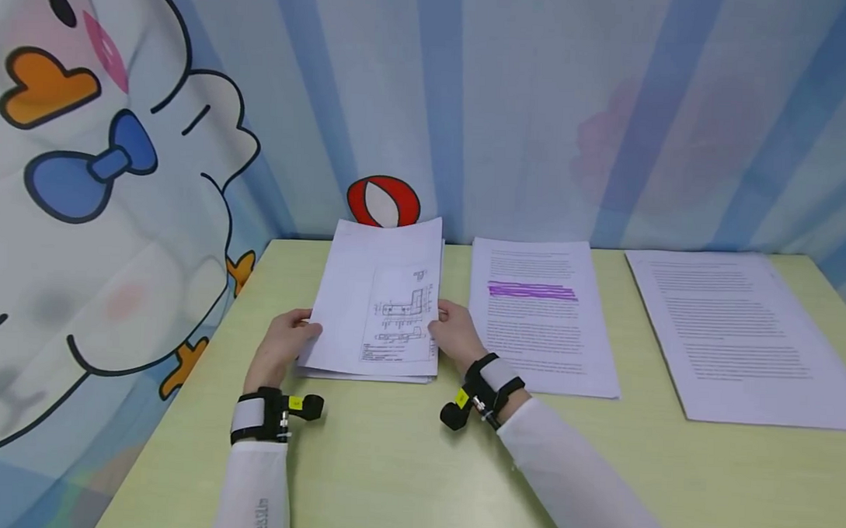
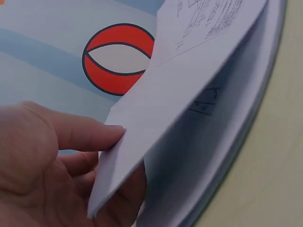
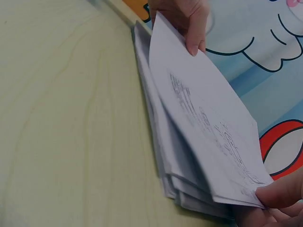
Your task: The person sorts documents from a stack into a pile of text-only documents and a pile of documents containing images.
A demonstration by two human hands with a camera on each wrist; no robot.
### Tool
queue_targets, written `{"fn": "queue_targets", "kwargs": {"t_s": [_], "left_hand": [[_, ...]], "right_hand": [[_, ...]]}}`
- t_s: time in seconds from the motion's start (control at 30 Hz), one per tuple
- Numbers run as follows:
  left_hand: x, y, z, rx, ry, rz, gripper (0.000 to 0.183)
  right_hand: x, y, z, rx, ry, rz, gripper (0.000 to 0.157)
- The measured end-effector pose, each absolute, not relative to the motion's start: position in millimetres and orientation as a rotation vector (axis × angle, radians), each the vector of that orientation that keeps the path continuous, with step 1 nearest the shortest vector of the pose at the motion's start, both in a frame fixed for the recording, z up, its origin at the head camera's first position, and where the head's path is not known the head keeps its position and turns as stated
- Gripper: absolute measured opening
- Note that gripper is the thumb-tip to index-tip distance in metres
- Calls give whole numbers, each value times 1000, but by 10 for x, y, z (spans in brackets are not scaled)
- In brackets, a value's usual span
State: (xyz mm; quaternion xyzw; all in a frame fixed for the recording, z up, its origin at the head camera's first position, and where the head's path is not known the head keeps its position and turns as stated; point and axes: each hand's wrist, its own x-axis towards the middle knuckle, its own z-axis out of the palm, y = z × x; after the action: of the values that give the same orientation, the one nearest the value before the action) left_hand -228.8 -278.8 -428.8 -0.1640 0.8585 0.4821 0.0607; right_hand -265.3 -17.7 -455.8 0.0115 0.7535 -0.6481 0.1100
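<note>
Both hands hold a thin batch of printed sheets [image 1: 352,293] by its two side edges, raised a little off a paper stack [image 1: 363,377] beneath it. The top sheet carries a line drawing. My left hand [image 1: 280,344] pinches the left edge, thumb on top and fingers underneath, as the left wrist view shows with the lifted sheets [image 2: 156,109]. At the opposite edge, the right hand [image 1: 457,331] pinches with its thumb over the paper. In the right wrist view a gap separates the held sheets [image 3: 199,118] from the lower stack [image 3: 165,146].
Just right of the hands lies a text stack [image 1: 532,338] with purple marker lines. Farther right is another stack of printed text [image 1: 735,329]. All rest on a pale wood-grain table [image 1: 388,465]. Behind it hangs a striped blue curtain [image 1: 512,112] with cartoon figures.
</note>
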Motion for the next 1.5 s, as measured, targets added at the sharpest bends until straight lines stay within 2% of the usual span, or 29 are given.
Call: {"fn": "queue_targets", "kwargs": {"t_s": [0.23,0.6,0.83,0.97,1.1,1.27,1.37,1.5], "left_hand": [[-2295,-2809,-4355,-561,2594,1491,46],[-2304,-2727,-4262,-682,2773,1382,44],[-2782,-2798,-4843,-506,2918,1342,57],[-2629,-2278,-4527,-420,2926,1390,49],[-2395,-1671,-4196,-219,2957,1404,43],[-2336,-1150,-4173,79,2859,1499,36],[-2320,-842,-4170,281,2795,1469,34],[-2293,-410,-4169,493,2801,1339,34]], "right_hand": [[-2652,-121,-4490,83,2179,-1886,57],[-2614,425,-4211,-223,2069,-1902,46],[-2552,979,-4151,-287,2212,-1848,44],[-2624,1387,-4355,-326,2447,-1820,49],[-2702,1822,-4573,-284,2746,-1739,54],[-2493,2206,-4351,-237,3018,-1534,43],[-2322,2414,-4190,-212,3096,-1451,42],[-2232,2767,-4209,-132,3190,-1348,43]]}}
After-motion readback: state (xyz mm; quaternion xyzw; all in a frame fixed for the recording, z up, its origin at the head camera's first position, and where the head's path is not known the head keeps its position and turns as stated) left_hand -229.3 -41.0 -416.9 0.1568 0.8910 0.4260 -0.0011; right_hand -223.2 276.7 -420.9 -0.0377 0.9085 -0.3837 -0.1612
